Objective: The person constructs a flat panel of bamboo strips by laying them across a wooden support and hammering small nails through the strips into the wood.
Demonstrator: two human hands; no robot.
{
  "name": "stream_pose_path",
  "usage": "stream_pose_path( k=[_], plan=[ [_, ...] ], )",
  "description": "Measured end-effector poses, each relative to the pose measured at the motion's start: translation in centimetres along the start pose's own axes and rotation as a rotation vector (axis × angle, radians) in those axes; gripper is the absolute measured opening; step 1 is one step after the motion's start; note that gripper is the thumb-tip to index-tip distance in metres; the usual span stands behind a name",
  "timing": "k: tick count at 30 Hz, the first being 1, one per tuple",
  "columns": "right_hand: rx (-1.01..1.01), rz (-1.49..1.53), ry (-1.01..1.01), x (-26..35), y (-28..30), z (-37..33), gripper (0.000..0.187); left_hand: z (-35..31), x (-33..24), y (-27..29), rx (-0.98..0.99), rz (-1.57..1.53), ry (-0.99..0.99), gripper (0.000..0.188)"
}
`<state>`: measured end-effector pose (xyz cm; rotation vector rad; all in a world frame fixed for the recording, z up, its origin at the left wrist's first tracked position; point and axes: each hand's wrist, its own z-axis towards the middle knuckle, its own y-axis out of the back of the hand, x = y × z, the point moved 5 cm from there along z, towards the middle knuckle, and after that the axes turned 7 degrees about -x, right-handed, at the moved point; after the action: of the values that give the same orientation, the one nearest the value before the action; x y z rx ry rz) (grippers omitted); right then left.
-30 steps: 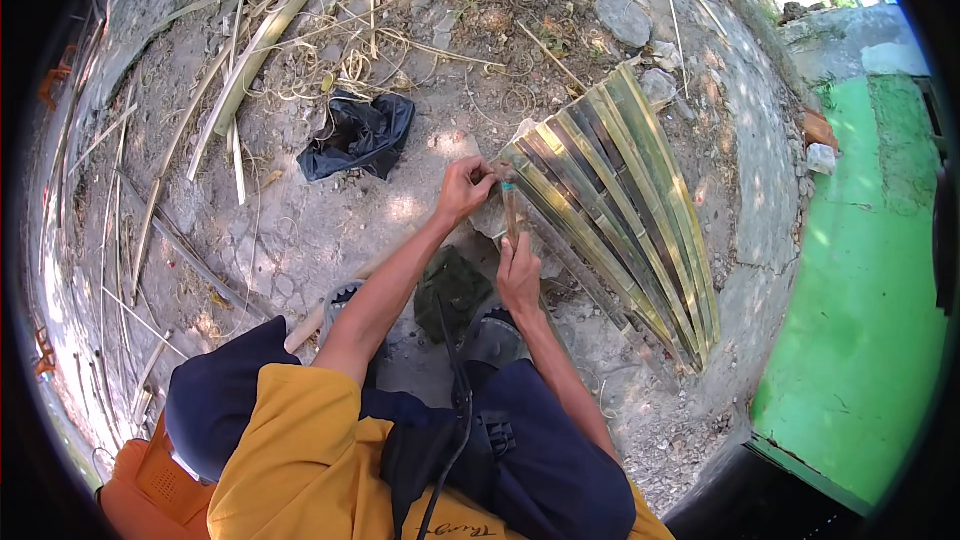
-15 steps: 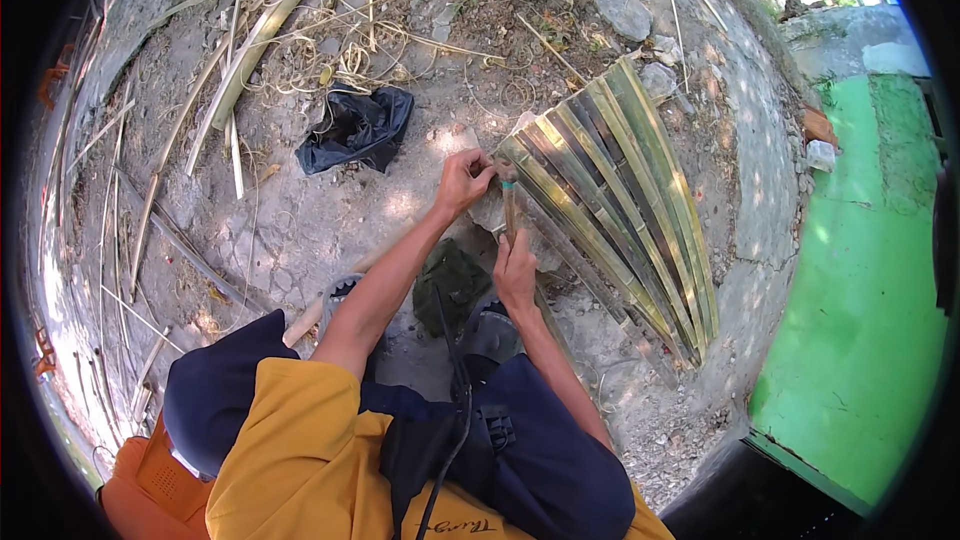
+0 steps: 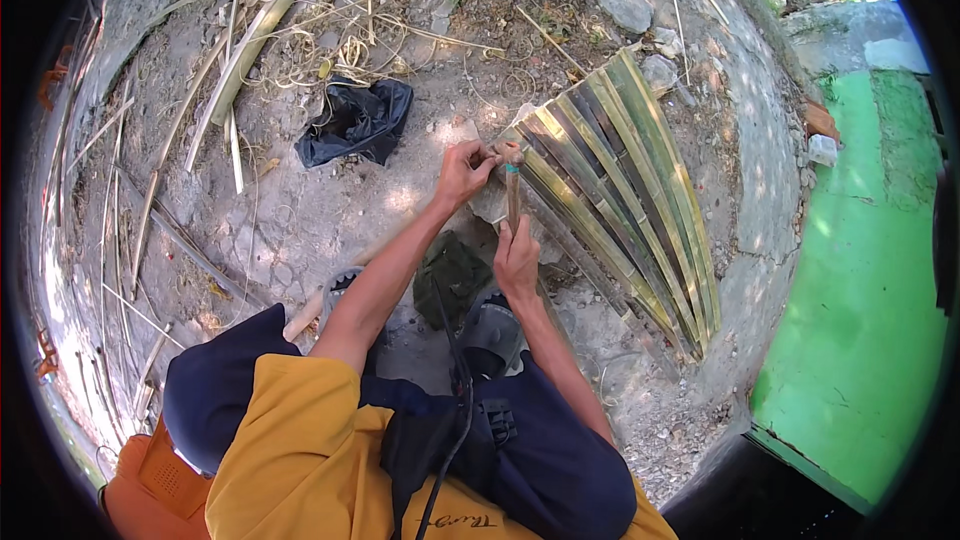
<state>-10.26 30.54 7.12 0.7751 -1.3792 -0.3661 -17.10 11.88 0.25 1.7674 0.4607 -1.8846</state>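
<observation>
My right hand (image 3: 517, 258) is wrapped round the wooden handle of a hammer (image 3: 513, 195), which has a teal band below its rusty head. My left hand (image 3: 463, 172) pinches something too small to make out, right beside the hammer head. Both hands are at the narrow end of a fan-shaped panel of split bamboo slats (image 3: 625, 200), which lies spread on the ground to the right. The hammer head covers the spot where the left fingertips point. Below my hands lies a dark green cloth-like thing (image 3: 452, 278), between my feet.
A black plastic bag (image 3: 357, 123) sits open on the dirt ahead to the left. Bamboo strips (image 3: 245, 60) and curled shavings (image 3: 355, 52) litter the ground beyond it. On the right runs a bright green slab (image 3: 840, 280). An orange chair (image 3: 160, 490) is at lower left.
The hammer head has risen slightly away from me, and its handle stands a little straighter. My left fingers stay pinched beside it, while the bamboo panel has barely shifted.
</observation>
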Motion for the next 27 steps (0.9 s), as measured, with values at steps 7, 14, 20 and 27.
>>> stream_pose_path(
  k=[7,14,20,27],
  plan=[
    [-0.059,-0.018,0.036,-0.6,-0.3,0.4,0.018,-0.3,0.1,0.0,0.027,0.053,0.003,0.019],
    [-0.149,0.068,0.117,0.8,0.5,0.1,0.021,-0.5,0.4,0.3,0.018,0.076,-0.047,0.022],
    [-0.074,0.083,0.016,0.3,0.3,0.1,0.023,-0.4,0.3,0.6,-0.012,0.042,-0.028,0.024],
    [-0.103,0.18,-0.215,-1.2,1.7,-0.9,0.019,-1.2,-1.0,0.6,-0.033,0.277,-0.156,0.033]
  ],
)
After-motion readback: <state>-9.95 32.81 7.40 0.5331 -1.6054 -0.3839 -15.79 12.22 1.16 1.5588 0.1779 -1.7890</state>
